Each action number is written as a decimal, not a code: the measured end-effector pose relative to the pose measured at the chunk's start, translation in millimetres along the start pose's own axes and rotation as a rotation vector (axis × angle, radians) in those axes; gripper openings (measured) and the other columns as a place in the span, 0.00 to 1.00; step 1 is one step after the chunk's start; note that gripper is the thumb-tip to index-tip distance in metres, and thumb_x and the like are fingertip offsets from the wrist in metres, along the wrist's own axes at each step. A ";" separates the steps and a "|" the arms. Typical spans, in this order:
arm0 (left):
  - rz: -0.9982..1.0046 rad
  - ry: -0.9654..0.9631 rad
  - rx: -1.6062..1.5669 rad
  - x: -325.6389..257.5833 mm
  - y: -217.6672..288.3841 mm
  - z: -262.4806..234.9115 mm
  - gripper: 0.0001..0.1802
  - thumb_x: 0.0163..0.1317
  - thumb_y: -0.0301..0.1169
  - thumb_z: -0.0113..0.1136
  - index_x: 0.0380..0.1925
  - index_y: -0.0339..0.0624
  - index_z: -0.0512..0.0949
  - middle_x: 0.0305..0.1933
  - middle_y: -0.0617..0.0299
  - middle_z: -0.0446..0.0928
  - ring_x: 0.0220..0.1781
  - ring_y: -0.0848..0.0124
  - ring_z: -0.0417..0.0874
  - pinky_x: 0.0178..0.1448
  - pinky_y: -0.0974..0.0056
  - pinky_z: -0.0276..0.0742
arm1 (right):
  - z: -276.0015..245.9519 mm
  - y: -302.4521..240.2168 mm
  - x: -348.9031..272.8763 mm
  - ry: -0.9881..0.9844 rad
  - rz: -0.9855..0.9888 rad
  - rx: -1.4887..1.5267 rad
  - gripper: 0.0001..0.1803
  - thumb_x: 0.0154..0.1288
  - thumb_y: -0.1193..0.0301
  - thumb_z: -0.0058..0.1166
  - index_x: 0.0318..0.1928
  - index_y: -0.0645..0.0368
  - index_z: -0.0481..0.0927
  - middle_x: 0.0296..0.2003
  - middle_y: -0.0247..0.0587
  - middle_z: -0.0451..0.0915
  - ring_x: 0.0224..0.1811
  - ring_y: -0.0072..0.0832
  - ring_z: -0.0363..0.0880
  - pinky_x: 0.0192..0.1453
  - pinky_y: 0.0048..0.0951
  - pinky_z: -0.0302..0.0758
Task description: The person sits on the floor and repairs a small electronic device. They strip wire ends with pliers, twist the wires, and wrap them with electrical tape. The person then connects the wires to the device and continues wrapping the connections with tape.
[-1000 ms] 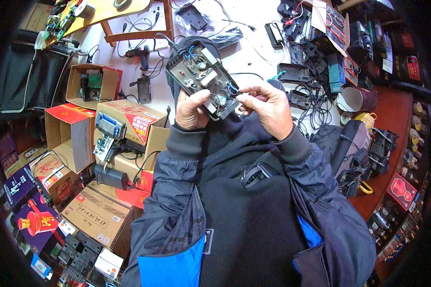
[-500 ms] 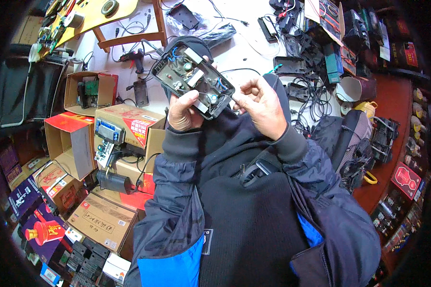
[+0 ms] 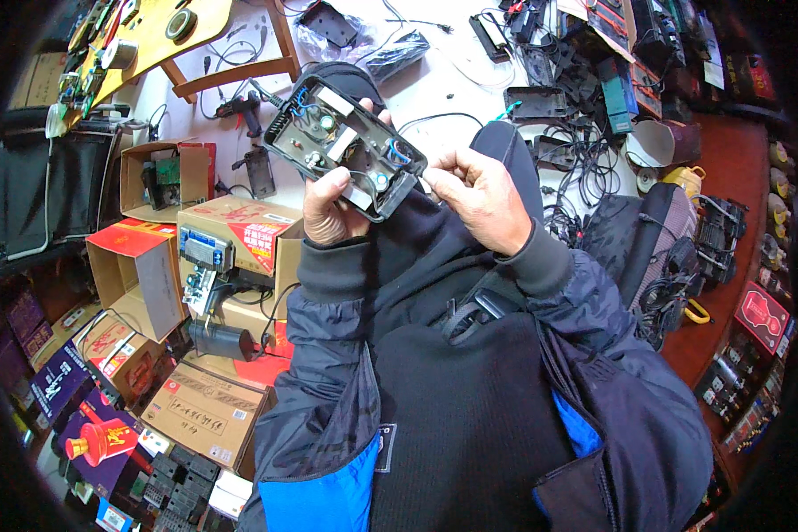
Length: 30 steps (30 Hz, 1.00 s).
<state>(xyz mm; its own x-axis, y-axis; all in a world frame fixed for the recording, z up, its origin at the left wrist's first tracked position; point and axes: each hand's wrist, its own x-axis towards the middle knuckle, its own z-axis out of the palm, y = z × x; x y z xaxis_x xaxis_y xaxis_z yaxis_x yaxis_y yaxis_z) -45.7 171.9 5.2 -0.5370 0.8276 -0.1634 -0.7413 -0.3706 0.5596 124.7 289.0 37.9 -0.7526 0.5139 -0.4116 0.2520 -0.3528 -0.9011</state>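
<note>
An opened black plastic power-adapter case rests in my left hand, the thumb over its near edge and the fingers behind it. Inside show blue wires, small round components and pale blocks. From its far-left corner runs a black cable. My right hand is closed in a pinch at the case's right end. Whatever lies between those fingertips is too small to make out. Both hands are above my dark-clothed legs.
Tangled black cables and loose black case parts lie on the white floor ahead and right. A yellow table stands far left. Cardboard boxes and a circuit board with a blue part are on the left.
The case and both hands have shifted slightly left in the picture, as the view moved a little. My left hand still holds the case; my right fingertips remain at its right end.
</note>
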 end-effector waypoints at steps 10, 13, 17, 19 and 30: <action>-0.006 0.003 0.005 2.5 0.4 0.5 0.55 0.57 0.30 0.65 0.85 0.38 0.50 0.84 0.35 0.60 0.85 0.38 0.62 0.83 0.31 0.67 | 1.8 5.2 -2.1 0.028 -0.069 -0.005 0.08 0.79 0.69 0.62 0.45 0.63 0.84 0.35 0.28 0.80 0.36 0.15 0.74 0.43 0.23 0.74; -0.010 0.006 0.018 2.6 0.5 1.4 0.57 0.57 0.31 0.65 0.85 0.39 0.48 0.85 0.35 0.57 0.87 0.38 0.58 0.83 0.29 0.65 | 1.0 6.6 -3.5 0.024 -0.043 0.007 0.07 0.80 0.71 0.61 0.45 0.63 0.83 0.36 0.28 0.80 0.38 0.15 0.74 0.45 0.22 0.73; -0.023 0.006 0.029 3.6 1.2 1.6 0.58 0.56 0.31 0.65 0.86 0.39 0.48 0.85 0.35 0.57 0.87 0.38 0.58 0.83 0.30 0.65 | 1.9 9.3 -0.6 0.053 -0.065 -0.012 0.10 0.78 0.68 0.63 0.45 0.63 0.84 0.33 0.29 0.81 0.34 0.16 0.75 0.40 0.24 0.74; -0.025 0.009 0.024 3.8 1.1 1.4 0.58 0.56 0.31 0.65 0.86 0.39 0.47 0.85 0.35 0.56 0.87 0.38 0.58 0.83 0.30 0.66 | 1.2 10.2 0.4 0.059 -0.072 -0.039 0.10 0.78 0.68 0.63 0.44 0.63 0.84 0.33 0.29 0.81 0.35 0.16 0.74 0.40 0.24 0.74; -0.007 0.019 -0.062 5.0 -0.7 0.5 0.55 0.55 0.28 0.67 0.84 0.40 0.53 0.82 0.36 0.63 0.82 0.38 0.68 0.82 0.37 0.72 | -0.7 14.3 6.3 0.066 -0.058 -0.070 0.11 0.75 0.67 0.64 0.42 0.65 0.85 0.33 0.30 0.82 0.34 0.17 0.75 0.40 0.25 0.74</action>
<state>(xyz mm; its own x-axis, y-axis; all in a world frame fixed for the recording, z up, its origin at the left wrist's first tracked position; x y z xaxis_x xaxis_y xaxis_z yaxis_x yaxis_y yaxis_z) -47.7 176.5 4.4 -0.5388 0.8224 -0.1828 -0.7684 -0.3908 0.5068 124.0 287.7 22.3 -0.7265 0.5829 -0.3640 0.2524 -0.2664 -0.9302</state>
